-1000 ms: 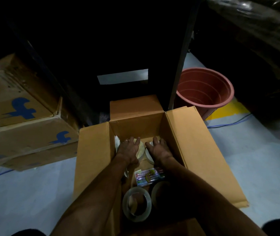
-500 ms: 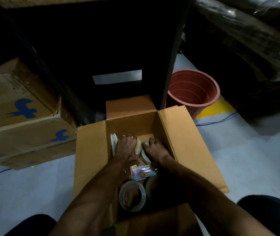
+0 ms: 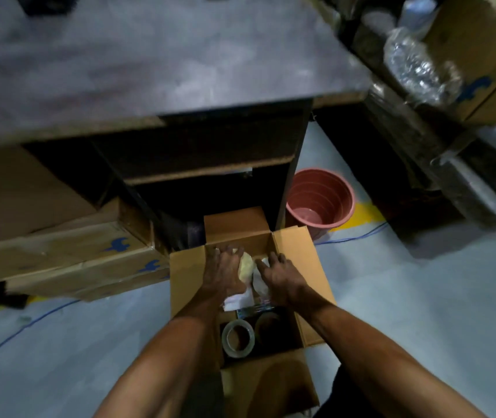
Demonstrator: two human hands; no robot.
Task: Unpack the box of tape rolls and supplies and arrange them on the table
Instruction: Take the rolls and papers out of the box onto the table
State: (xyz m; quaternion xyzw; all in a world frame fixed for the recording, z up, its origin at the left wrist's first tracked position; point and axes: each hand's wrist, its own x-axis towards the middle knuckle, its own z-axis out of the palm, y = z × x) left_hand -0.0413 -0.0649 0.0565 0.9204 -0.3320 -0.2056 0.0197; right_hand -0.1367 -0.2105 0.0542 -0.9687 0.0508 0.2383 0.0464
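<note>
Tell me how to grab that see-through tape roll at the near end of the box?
The clear tape roll lies flat in the open box with its hole facing up, a brown roll close on its right. Come straight down from above: thumb into the hole, fingers over the free near-left rim. The ring gives a firm grip, and the box walls block any sideways reach.

Open box (image 3: pixel 293 254) on the floor (image 3: pixel 421 297) before you, its far flap under the bench (image 3: pixel 150 55). Your hands, left (image 3: pixel 222 273) and right (image 3: pixel 280 279), lie side by side on rolls at its far end; tape roll (image 3: pixel 237 337) in its near end. Bucket (image 3: pixel 320 200) behind-right, stacked cartons (image 3: pixel 68 254) left.
</note>
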